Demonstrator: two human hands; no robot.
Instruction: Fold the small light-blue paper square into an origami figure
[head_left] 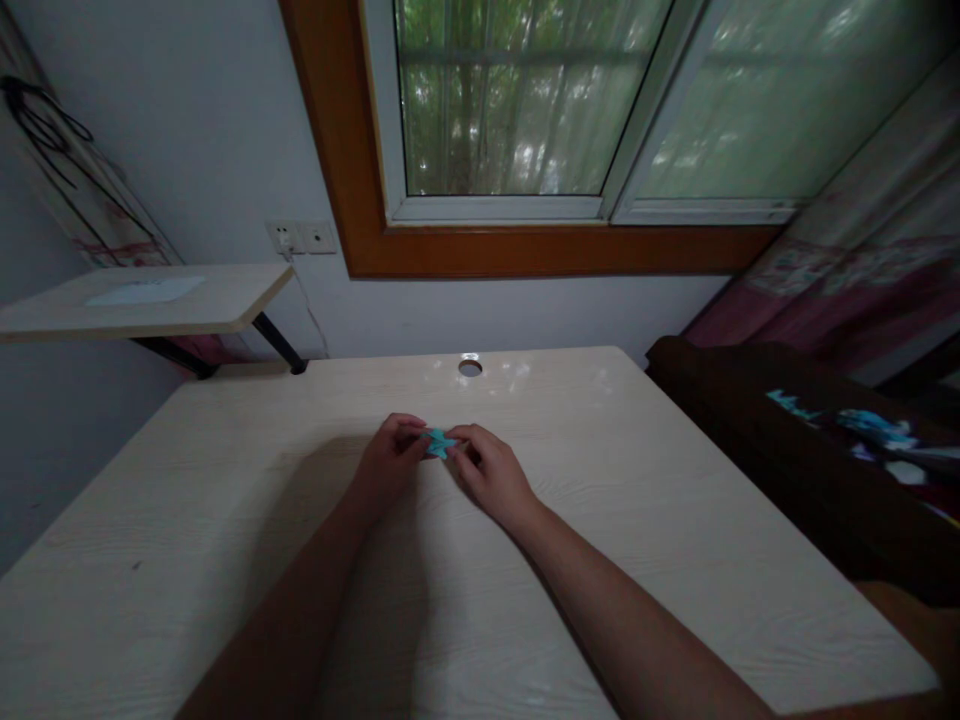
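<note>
Between my two hands is a small turquoise star-shaped piece (438, 443), which looks like folded paper, though its material is too small to make out. My left hand (390, 455) pinches its left side with thumb and fingers. On the opposite side, my right hand (487, 465) grips the right point between thumb and forefinger. Both hands are over the far half of a pale wood-grain table (637, 560). The fingertips hide parts of the star's edges.
A raised shelf (247, 300) with a white sheet (146, 290) stands at the back left on black legs. A round cable hole (470, 368) lies near the table's back edge. Beyond the right edge, dark furniture (750, 430) carries several blue items (874, 428).
</note>
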